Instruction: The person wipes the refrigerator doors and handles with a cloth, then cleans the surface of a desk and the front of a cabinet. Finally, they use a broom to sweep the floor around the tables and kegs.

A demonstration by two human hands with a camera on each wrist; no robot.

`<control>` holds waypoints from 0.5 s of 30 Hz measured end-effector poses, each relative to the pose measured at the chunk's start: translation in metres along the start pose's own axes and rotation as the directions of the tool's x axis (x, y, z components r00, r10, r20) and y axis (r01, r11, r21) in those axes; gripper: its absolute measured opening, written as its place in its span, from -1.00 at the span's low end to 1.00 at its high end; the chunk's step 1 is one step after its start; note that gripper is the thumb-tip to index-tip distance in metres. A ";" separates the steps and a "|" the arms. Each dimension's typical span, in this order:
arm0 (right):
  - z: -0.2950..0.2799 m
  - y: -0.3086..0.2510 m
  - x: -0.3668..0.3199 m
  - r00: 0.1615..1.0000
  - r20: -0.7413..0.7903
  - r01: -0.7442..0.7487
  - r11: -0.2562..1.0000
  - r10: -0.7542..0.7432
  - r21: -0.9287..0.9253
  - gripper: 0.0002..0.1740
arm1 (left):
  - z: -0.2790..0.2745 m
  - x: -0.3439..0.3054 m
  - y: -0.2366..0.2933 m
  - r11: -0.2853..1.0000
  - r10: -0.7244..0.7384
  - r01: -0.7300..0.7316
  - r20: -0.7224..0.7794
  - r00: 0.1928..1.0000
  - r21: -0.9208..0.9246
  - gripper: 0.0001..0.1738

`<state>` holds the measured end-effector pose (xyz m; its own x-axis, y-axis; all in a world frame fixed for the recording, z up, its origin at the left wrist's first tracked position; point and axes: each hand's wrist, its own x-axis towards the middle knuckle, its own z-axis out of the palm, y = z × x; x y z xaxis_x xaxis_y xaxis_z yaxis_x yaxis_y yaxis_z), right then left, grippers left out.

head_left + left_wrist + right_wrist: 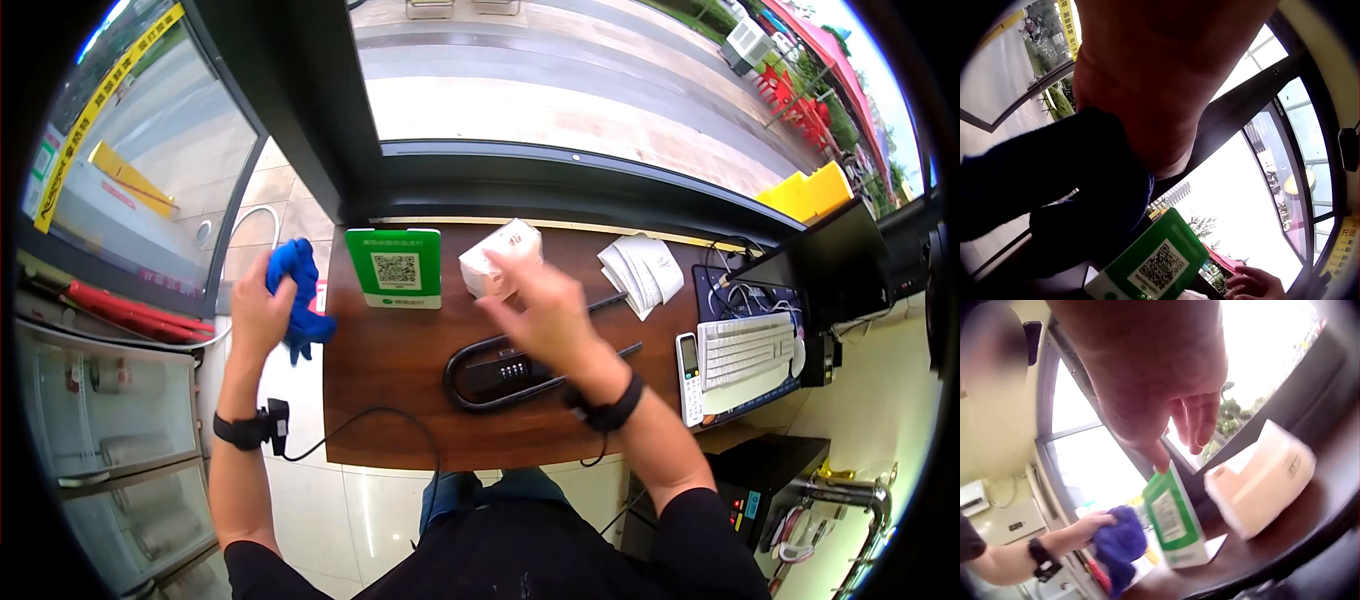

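Observation:
My left hand (pixel 258 312) grips a bunched blue cloth (pixel 300 300) off the table's left edge. Folds of the cloth hang below the fingers, as the right wrist view also shows. Over the table, my right hand (pixel 550 312) is held with loosely extended fingers and nothing in them. Close by its fingertips sits a white soft-wrapped pack (pixel 482 262), partly covered by the hand in the head view. Between the two hands stands a green and white QR code sign (pixel 397 285). Below the right hand lies a black U-shaped combination lock (pixel 490 375), its bar partly hidden.
White papers (pixel 640 275) lie on the brown table (pixel 380 370) near the window ledge. Toward the right are a white remote-like handset (pixel 689 380), a keyboard (pixel 745 350) and a monitor (pixel 850 260). A black cable (pixel 375 410) trails from the left wrist. A glass-fronted cabinet (pixel 120 400) stands at left.

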<state>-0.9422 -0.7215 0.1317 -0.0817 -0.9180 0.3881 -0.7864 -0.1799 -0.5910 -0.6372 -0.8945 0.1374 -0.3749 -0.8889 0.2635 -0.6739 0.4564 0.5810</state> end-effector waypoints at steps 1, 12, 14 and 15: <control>-0.013 0.013 0.009 0.995 0.057 0.085 0.987 -0.078 -0.138 -0.25 | 0.001 -0.010 0.006 0.999 -0.041 0.042 0.035 0.999 -0.030 -0.66; 0.028 0.076 0.032 0.992 -0.125 -0.023 0.964 -0.010 -0.264 -0.52 | 0.079 -0.057 0.087 0.980 0.152 -0.192 0.431 0.889 0.052 -0.40; 0.029 0.068 0.032 0.998 -0.058 -0.031 0.972 0.018 -0.235 -0.39 | 0.089 -0.056 0.090 0.959 0.210 -0.274 0.474 0.855 0.070 -0.33; 0.028 0.070 0.032 1.000 -0.008 -0.022 0.981 0.021 -0.191 -0.34 | 0.097 -0.052 0.088 0.949 0.210 -0.298 0.494 0.844 0.106 -0.30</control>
<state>-0.9825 -0.7737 0.0828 -0.1035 -0.9186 0.3815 -0.8868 -0.0885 -0.4536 -0.7385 -0.8048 0.1003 -0.7723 -0.6342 -0.0363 -0.5950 0.7022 0.3911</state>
